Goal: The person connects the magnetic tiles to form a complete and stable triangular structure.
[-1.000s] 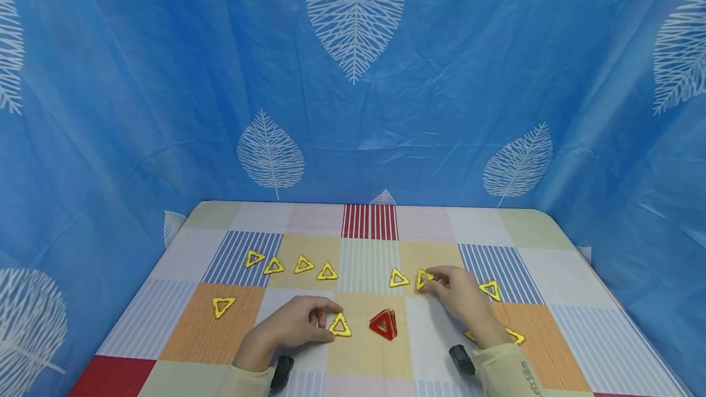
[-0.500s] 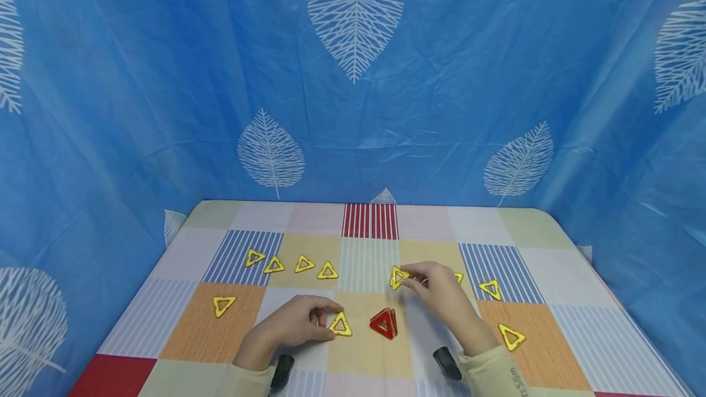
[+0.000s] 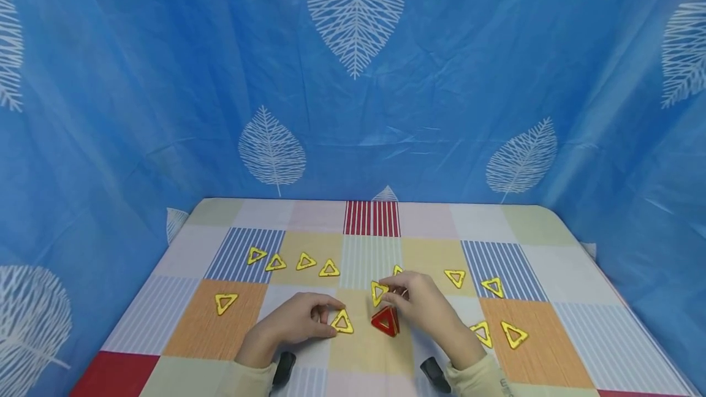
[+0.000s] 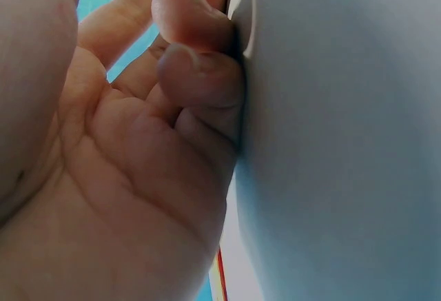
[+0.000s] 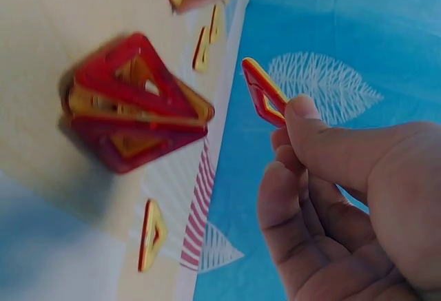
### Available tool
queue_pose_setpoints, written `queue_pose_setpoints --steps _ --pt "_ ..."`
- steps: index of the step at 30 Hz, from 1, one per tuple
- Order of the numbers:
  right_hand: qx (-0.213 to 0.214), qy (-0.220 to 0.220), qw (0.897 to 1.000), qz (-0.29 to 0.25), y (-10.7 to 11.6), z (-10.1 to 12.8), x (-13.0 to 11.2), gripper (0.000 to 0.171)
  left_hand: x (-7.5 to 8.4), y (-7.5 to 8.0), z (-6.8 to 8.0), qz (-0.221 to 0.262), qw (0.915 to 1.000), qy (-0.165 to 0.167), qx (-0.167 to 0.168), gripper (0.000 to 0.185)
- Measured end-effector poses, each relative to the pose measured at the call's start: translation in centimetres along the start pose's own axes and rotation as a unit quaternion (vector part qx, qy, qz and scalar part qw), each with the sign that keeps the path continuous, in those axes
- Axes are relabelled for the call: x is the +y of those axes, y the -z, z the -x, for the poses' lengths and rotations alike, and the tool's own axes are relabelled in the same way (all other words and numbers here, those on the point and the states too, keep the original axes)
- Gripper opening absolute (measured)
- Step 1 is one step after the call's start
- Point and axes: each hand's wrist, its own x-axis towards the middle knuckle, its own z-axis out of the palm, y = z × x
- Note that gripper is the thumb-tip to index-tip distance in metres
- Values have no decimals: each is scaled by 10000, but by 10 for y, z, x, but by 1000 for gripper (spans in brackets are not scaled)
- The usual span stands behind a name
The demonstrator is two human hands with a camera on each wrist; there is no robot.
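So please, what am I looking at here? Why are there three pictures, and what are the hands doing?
There is no machine: a person works with two bare hands and wears three cameras. The wide picture comes from the head, looking down at a table with a checked cloth. The two close pictures come from cameras on the wrists.

Many flat yellow triangles lie on the cloth, for example a row of four at the back left. In the middle stands a small red pyramid built from such pieces.

The left hand rests on the cloth, its fingers holding a yellow triangle that lies flat. The right hand pinches another triangle, lifted in the air just above the pyramid. The left wrist picture shows only palm and cloth.
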Motion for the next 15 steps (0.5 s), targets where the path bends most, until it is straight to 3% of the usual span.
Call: queue_pose_setpoints --steps 15 --pt "-583 131 9981 138 -12 1 -13 19 -2 1 0 -23 9999 -108 -15 37"
